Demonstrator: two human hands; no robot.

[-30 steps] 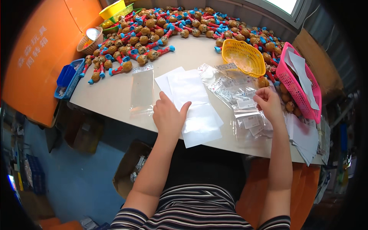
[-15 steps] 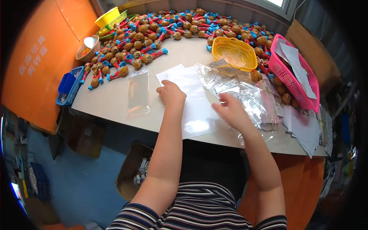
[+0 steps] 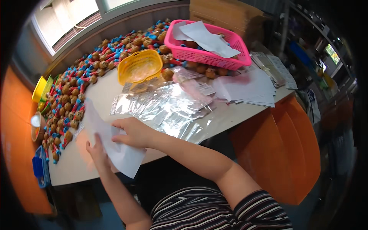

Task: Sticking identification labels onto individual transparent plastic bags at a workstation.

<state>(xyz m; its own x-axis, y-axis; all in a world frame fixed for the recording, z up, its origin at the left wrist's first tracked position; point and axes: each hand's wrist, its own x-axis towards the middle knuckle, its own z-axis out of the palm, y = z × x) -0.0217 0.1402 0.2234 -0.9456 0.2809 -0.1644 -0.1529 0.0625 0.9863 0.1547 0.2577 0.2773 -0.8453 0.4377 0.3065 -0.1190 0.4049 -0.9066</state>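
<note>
White paper sheets (image 3: pixel 122 155), raised and bent, stand at a slant over the table's near left edge. My left hand (image 3: pixel 100 155) is closed on their left side, its fingers partly hidden. From the right, my right hand (image 3: pixel 132 132) grips the same paper, with thumb and forefinger against its face. A heap of clear plastic bags (image 3: pixel 168 111) with printed labels lies right of my hands. Beyond it sits a yellow basket (image 3: pixel 140 67) with something clear and pinkish inside.
Many brown-headed toys with red and blue handles (image 3: pixel 73 90) cover the table's far and left sides. A pink basket (image 3: pixel 207 57) holding paper stands at the back right, with a stack of white sheets (image 3: pixel 245 86) before it. A blue bin (image 3: pixel 42 166) is far left.
The view has swung to the right. The paper that lay flat on the table is now lifted and bent. My right hand has moved from beside the bags onto the paper.
</note>
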